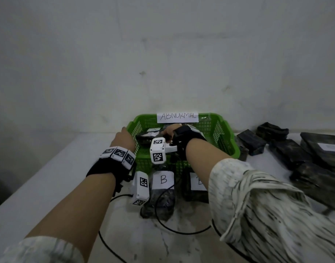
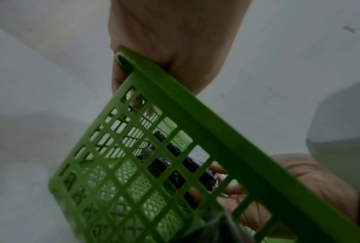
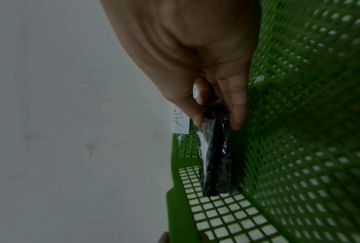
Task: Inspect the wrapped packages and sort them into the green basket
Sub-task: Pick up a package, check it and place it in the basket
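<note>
The green basket (image 1: 225,141), labelled "ABNORMAL" (image 1: 177,117), stands against the wall. My left hand (image 1: 124,136) grips its left rim (image 2: 175,102), fingers curled over the edge. My right hand (image 1: 165,132) reaches inside the basket and pinches a black plastic-wrapped package (image 3: 216,161) between thumb and fingers (image 3: 236,118), low against the basket floor (image 3: 310,123). Through the mesh wall in the left wrist view I see the package (image 2: 175,178) with a white label. At least one more dark package (image 1: 144,138) lies in the basket.
Two black packages with white "B" labels (image 1: 163,179) (image 1: 198,182) lie in front of the basket. A pile of several black wrapped packages (image 1: 303,154) covers the table's right side. Black cables (image 1: 182,231) loop over the table near me. The wall is just behind the basket.
</note>
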Demonstrator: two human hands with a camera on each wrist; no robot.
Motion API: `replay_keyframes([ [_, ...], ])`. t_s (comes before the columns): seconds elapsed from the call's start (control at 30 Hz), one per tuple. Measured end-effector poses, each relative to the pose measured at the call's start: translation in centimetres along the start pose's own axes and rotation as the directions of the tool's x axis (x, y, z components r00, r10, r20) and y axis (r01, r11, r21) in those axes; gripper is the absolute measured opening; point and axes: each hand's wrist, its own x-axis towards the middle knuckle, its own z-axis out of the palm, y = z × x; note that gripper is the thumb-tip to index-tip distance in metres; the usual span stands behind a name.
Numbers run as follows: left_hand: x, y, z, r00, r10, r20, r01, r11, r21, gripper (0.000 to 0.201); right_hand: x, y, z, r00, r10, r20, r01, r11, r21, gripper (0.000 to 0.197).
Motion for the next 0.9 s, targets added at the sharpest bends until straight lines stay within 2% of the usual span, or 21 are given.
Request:
replay_keyframes([
  [0.07,0.2,-0.1,0.0,1.000,-0.002,0.008,0.002,1.000,-0.002,0.037,-0.1,-0.7,0.0,0.997,0.026,-0.079,-0.036,0.991,-0.127,0.038],
  [0.17,0.3,-0.1,-0.1,1.000,-0.001,0.015,0.001,1.000,0.004,0.037,-0.1,-1.1,-0.4,0.999,0.033,-0.032,-0.039,0.980,-0.195,0.035],
  [0.23,0.3,-0.1,-0.2,1.000,0.006,0.021,-0.006,1.000,0.009,0.037,-0.7,-0.8,-0.8,1.000,-0.025,0.015,0.028,0.961,-0.276,0.028],
  [0.27,0.3,0.0,-0.3,1.000,0.005,0.026,-0.006,1.000,0.013,0.038,-0.9,-0.4,-1.0,0.999,-0.046,0.030,0.052,0.962,-0.267,0.019],
  [0.33,-0.2,0.3,-0.6,0.999,-0.020,0.038,0.019,0.999,0.034,0.043,-1.2,0.0,-1.6,0.999,-0.041,0.011,0.043,0.976,-0.213,0.019],
  [0.4,-0.9,0.9,-1.2,0.997,-0.068,0.023,0.066,0.995,0.070,0.043,-1.7,0.5,-2.3,0.999,-0.039,0.009,0.039,0.998,-0.039,0.002],
  [0.47,-1.9,1.9,-1.9,0.997,-0.078,-0.018,0.079,0.994,0.081,0.044,-2.0,1.0,-3.2,0.998,-0.055,-0.001,0.055,0.992,0.113,0.010],
  [0.5,-2.4,2.5,-2.2,0.998,-0.060,-0.034,0.063,0.995,0.073,0.045,-2.1,1.1,-3.7,0.998,-0.068,-0.015,0.069,0.988,0.135,0.011],
  [0.63,-5.0,6.8,-2.0,0.998,0.064,-0.005,-0.064,0.997,0.039,0.047,-5.5,0.8,-6.5,0.971,-0.080,-0.224,0.111,0.986,0.129,0.045],
  [0.8,-10.2,14.5,1.3,0.970,0.219,0.103,-0.216,0.976,-0.039,0.052,-9.0,4.3,-12.9,0.903,-0.160,-0.398,0.239,0.958,0.157,0.049],
  [0.9,-12.9,18.4,4.1,0.931,0.321,0.177,-0.314,0.947,-0.065,0.055,-10.0,7.9,-16.7,0.856,-0.142,-0.498,0.223,0.969,0.108,0.049],
])
